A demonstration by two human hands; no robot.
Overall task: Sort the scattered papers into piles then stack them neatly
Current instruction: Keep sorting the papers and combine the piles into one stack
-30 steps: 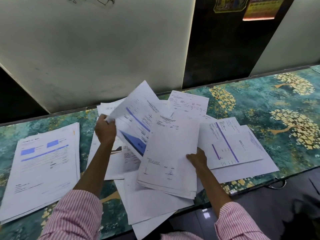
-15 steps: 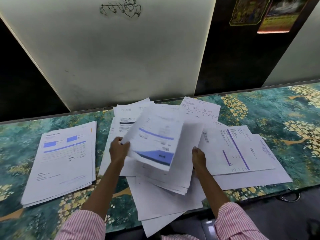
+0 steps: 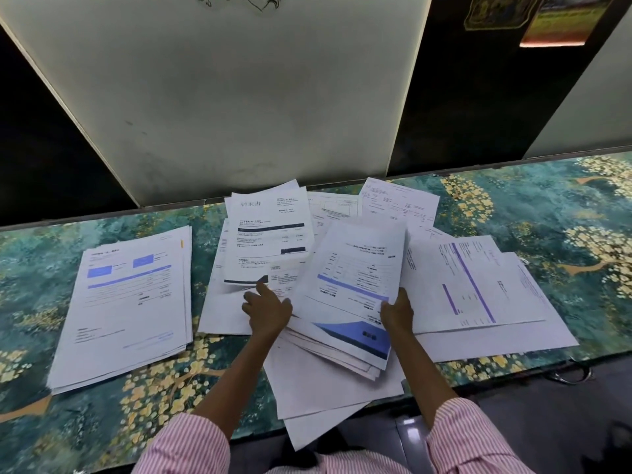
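A neat pile of white sheets with blue bars [image 3: 126, 302] lies on the left of the table. In the middle is a loose heap of scattered papers [image 3: 273, 241]. A sheet with a blue band and a dark blue corner [image 3: 349, 292] tops a small bundle in front. My right hand [image 3: 396, 311] grips that bundle at its right edge. Fingers spread, my left hand [image 3: 268, 311] rests flat on the papers just left of it. More sheets with purple lines [image 3: 478, 282] lie on the right.
The table has a teal cloth with gold flowers [image 3: 547, 213]. A pale wall panel [image 3: 239, 97] rises right behind the papers. Some blank sheets [image 3: 321, 425] overhang the front edge. A metal ring [image 3: 571, 376] sits at the front right edge.
My left hand has laid the lifted blue-banded sheet down onto the bundle, let it go and now rests on the heap. My right hand stays at the bundle's edge.
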